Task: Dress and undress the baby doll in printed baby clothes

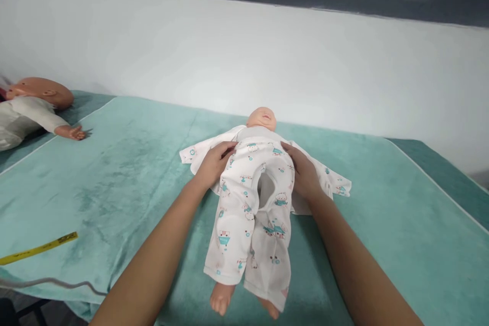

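Observation:
A baby doll (262, 119) lies on its back, head toward the wall and feet toward me. It has on white printed baby pants (233, 216) with an open crotch, pulled up to its waist. A matching white baby shirt (338, 183) is spread open beneath it, sleeves out to both sides. My left hand (217, 162) grips the pants at the waist on the left, its fingertips partly hidden against the cloth. On the opposite side my right hand (303, 169) holds the waist edge, fingers curled along it. Both bare feet (222, 298) stick out of the pant legs.
A green cloth (133, 173) covers the table, with a white wall (229, 56) behind. Another doll (34, 107) in off-white clothing lies at the far left. Yellow tape (40, 248) and a grey cord (49, 281) are near the front left edge.

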